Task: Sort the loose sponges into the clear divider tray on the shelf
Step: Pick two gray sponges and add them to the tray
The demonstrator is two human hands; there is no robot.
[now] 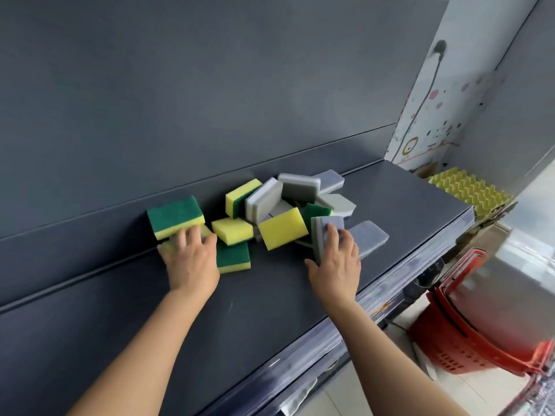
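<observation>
The left hand [192, 256] reaches to the left edge of the pile [270, 211] of sponges, palm down, fingers spread and nearly straight. Its fingertips [187, 235] rest on the near yellow edge of a green sponge [175, 216], which lies green face up just left of the pile. The thumb points away from the pile. Blur smears the fingers, so whether anything is held beneath them cannot be told. At the pile's near left, just beside this hand, a second green sponge [232, 256] lies flat, with a yellow sponge [232, 229] resting partly on it.

The pile is a loose heap of yellow-and-green and grey sponges. Some lie flat and others are tipped on edge, leaning on one another.

At the pile's near right the right hand [336, 259] grips a grey sponge [319, 235] that stands on edge. The fingers are curled over its top and the thumb sits low at its near side. A flat grey sponge [369, 238] lies just right of that hand.

The pile sits on a dark grey shelf [90, 325], close to the dark back panel [180, 85] behind it. A clear strip [390, 295] runs along the shelf's front edge, on the near right of the pile. Right of the pile, past the shelf's end, lies a yellow wavy foam sheet [468, 190]. Red baskets [450, 340] stand stacked below and to the right of the pile, on a pale floor [345, 394]. A wall [435, 115] with cartoon stickers rises above and to the right of the pile.
</observation>
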